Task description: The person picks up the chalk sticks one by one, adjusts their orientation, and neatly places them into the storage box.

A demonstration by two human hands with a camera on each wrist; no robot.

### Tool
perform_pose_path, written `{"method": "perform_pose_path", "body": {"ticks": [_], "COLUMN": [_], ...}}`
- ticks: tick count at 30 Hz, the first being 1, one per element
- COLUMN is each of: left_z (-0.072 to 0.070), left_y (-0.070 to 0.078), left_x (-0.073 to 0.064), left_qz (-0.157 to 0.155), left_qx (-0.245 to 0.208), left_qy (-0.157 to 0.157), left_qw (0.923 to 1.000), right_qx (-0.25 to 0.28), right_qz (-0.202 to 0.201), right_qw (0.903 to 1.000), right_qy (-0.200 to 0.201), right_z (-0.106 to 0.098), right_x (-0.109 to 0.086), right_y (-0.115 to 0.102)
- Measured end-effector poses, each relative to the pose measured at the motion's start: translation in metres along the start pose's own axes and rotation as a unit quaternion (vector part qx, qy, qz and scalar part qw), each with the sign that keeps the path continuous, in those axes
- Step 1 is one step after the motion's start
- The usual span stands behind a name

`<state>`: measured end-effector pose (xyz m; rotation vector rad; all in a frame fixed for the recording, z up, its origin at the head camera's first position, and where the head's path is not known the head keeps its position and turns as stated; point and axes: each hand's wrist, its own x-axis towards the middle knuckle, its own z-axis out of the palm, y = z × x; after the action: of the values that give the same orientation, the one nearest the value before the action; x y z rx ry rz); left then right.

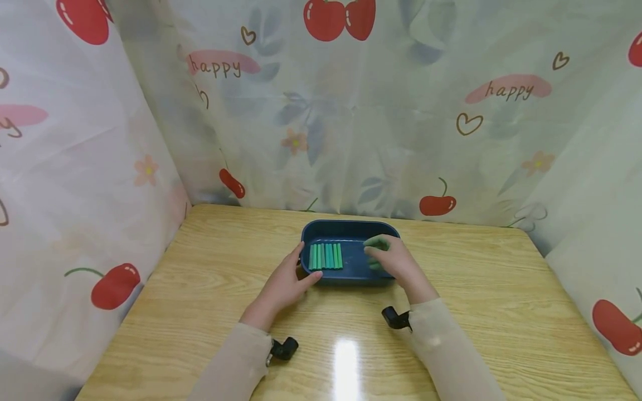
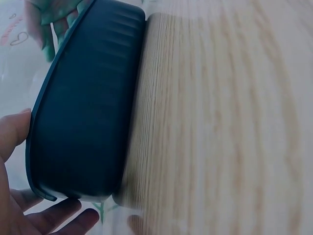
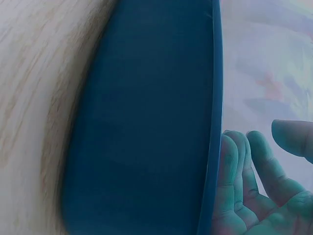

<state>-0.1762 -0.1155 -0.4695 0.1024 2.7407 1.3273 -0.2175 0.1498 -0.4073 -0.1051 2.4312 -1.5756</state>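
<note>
A dark blue rectangular tub (image 1: 346, 282) stands on the table near its far edge. Inside, at the left end, several short green and teal sticks (image 1: 326, 256), looking like chalk, lie side by side in one row. My left hand (image 1: 287, 281) holds the tub's left end; its thumb is at the front rim and its fingers reach round the end wall, as the left wrist view shows. My right hand (image 1: 393, 257) is over the tub's right end, fingers loosely bent and thumb apart, with nothing between them. Green colour covers its fingers (image 3: 264, 156) and palm in the right wrist view.
The wooden table (image 1: 225, 234) reaches back to a printed curtain (image 1: 341, 167) with cherries and hearts, which also hangs on both sides. A black camera mount (image 1: 285, 348) is on the left wrist, and another camera mount (image 1: 393, 318) on the right.
</note>
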Motion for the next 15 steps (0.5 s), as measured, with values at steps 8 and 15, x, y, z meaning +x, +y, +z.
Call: {"method": "perform_pose_path", "body": {"ticks": [8, 15], "left_z": [-0.001, -0.001], "left_y": [0.001, 0.002], "left_x": [-0.001, -0.001], "left_qz": [0.008, 0.005], "left_qx": [-0.004, -0.005], "left_qy": [0.001, -0.005], "left_qw": [1.0, 1.0], "right_qx": [-0.003, -0.004], "right_qz": [0.0, -0.007], "right_qw": [1.0, 0.9997], "right_qy": [0.01, 0.024], "right_z": [-0.008, -0.016], "right_x": [-0.01, -0.018], "right_y": [0.003, 0.008]}}
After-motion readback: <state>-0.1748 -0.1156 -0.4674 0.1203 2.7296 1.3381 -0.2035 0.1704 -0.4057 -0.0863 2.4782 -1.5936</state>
